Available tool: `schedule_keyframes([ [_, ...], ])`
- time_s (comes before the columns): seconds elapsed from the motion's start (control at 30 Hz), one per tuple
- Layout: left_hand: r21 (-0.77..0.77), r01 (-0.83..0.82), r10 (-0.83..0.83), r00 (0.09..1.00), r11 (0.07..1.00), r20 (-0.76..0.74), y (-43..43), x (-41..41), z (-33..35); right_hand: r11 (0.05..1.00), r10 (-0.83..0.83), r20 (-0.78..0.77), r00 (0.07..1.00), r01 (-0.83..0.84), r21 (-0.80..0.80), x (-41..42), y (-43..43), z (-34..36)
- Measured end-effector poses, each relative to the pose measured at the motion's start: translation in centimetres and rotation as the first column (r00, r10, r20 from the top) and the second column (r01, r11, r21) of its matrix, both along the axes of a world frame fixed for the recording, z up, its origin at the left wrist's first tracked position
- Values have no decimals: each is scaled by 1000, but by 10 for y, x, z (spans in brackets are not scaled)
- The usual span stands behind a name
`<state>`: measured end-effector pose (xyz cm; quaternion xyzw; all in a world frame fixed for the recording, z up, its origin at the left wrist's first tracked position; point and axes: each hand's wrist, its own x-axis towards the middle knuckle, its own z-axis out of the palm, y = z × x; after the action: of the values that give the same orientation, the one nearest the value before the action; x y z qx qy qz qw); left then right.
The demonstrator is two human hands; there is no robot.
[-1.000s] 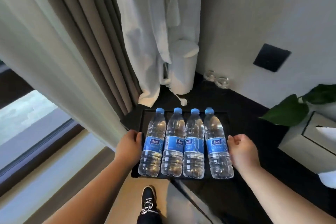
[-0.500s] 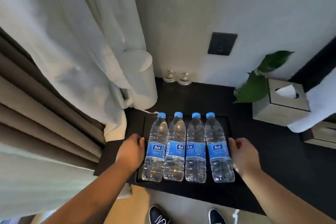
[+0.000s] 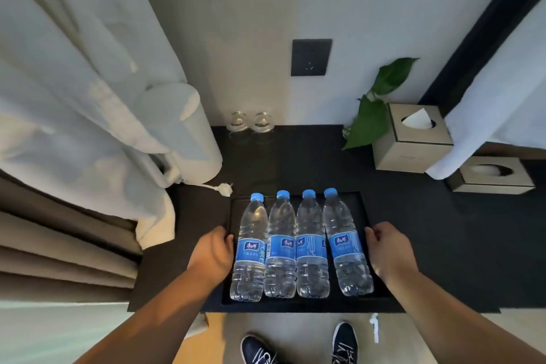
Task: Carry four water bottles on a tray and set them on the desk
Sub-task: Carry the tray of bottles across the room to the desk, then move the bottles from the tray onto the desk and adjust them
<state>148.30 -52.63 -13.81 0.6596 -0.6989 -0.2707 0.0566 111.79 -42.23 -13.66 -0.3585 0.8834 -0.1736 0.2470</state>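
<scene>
Bottles, four, clear with blue caps and blue labels, lie flat side by side in a black tray. The tray looks set down on the dark desk, its near rim close to the desk's front edge; can't tell whether full weight is on the desk yet.

The left hand has its fingers curled over the tray's left rim. The right hand does the same on the right rim. Both grip the tray, neither holds a bottle.

Key relation: the bottles sit directly between the two hands. Long axes run away from the person, caps far, bases near. The leftmost bottle is just beside the left hand, the rightmost just beside the right hand. The two middle ones are about equally far from either hand.

Likely step: carry done, unloading not begun. The next move probably means letting go of the rims and reaching inward, grasping across a bottle's body, outer ones first.

Risk: round bottles may roll once a neighbour is lifted out.

There is bare desk past the caps, toward the two glasses and kettle; the tissue box and plant stand well apart to the right.
</scene>
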Motion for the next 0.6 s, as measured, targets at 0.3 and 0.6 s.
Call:
schedule_keyframes([
  [0.3, 64, 13, -17, 998, 998, 67, 1, -19, -9, 991, 58, -43, 997, -52, 122, -11, 1, -7],
  [0.6, 100, 27, -45, 982, 995, 182, -7, -26, -12, 953, 232, -159, 960, -192, 233, -19, -7, -8],
])
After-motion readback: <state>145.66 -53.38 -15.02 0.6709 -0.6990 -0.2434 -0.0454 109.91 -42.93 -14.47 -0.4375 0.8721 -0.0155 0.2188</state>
